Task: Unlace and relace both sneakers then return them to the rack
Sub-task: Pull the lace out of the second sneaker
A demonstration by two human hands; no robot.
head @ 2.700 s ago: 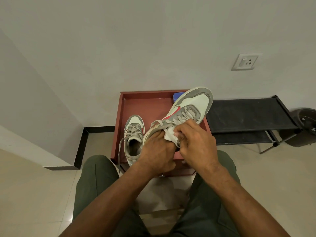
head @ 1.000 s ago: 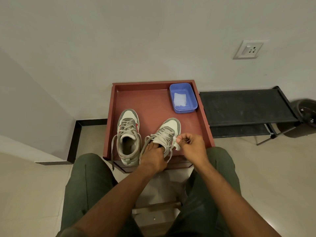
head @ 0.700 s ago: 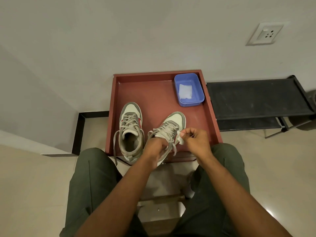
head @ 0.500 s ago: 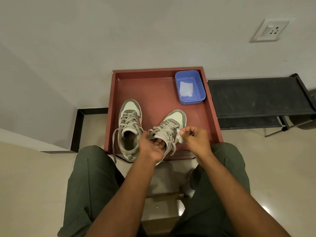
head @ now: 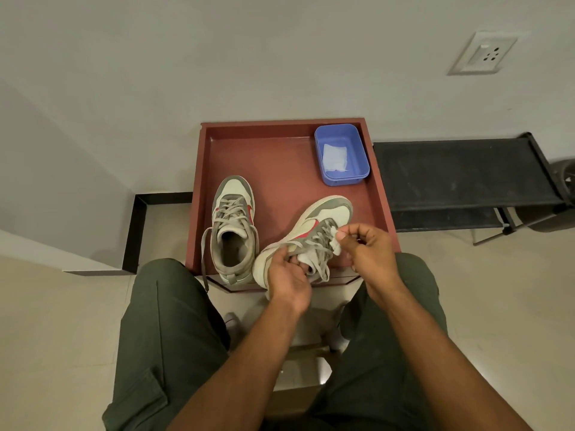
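I judge I'm unlacing the right sneaker (head: 314, 231), tilted on the tabletop (head: 280, 157). My left hand (head: 287, 276) grips its collar; my right hand (head: 365, 248) pinches the lace (head: 323, 256). Next: draw that lace free of its eyelet.

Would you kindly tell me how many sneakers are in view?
2. One grey-and-white sneaker stands upright on the red wooden tray's left side; the other grey-and-white sneaker lies tilted beside it, held by both hands. None seems hidden.
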